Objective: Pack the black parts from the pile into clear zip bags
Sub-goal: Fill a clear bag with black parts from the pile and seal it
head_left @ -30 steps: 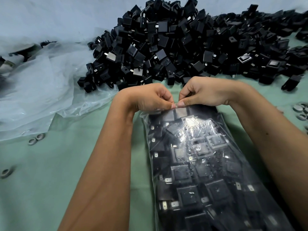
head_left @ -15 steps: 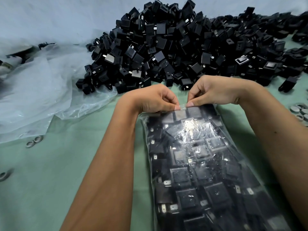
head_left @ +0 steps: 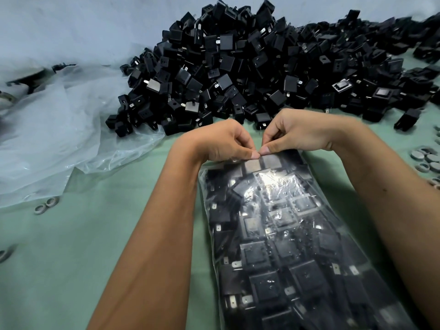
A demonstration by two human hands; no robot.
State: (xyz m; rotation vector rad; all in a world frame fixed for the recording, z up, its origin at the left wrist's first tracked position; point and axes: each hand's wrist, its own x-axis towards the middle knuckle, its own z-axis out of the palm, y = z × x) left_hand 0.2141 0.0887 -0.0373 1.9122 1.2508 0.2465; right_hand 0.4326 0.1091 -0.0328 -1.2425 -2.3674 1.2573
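Note:
A clear zip bag (head_left: 295, 239) full of black parts lies on the green table, its top edge pointing away from me. My left hand (head_left: 221, 141) and my right hand (head_left: 300, 132) both pinch that top edge between thumb and forefinger. The two thumbs meet near the middle of the edge. A big pile of black parts (head_left: 250, 67) with metal tabs spreads across the far side of the table, just beyond my hands.
A crumpled sheet of clear plastic (head_left: 54, 129) covers the left side and runs under the pile's edge. Small grey rings (head_left: 46, 206) lie on the green table (head_left: 78, 253) at left, and more rings (head_left: 426, 158) sit at the right edge.
My two hands came closer together along the bag's top edge; half a second ago there was a gap between the thumbs. The bag stayed where it lay.

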